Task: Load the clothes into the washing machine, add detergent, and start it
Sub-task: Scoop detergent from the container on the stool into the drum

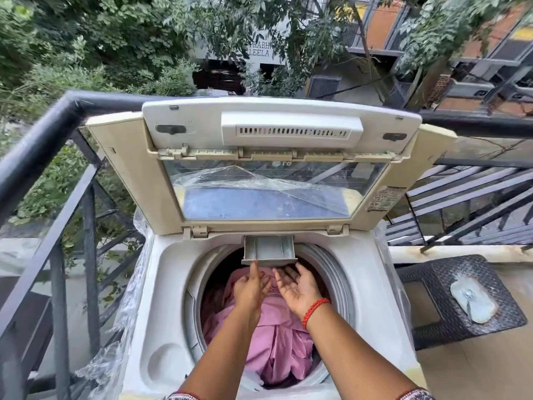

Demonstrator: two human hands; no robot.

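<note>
Pink clothes heaped in the drum, centre of frame: soft, light, limp, likely best gathered by a bunched fold. Detergent drawer pulled out at 12 o'clock of the drum mouth: thin rigid grey plastic, boxy, probably best taken by its front lip. Left hand open, fingertip touching that lip; right hand open, palm up, empty, just below it. Lid raised, yellowed plastic with clear window. Woven dark stool at 3 o'clock.
</note>
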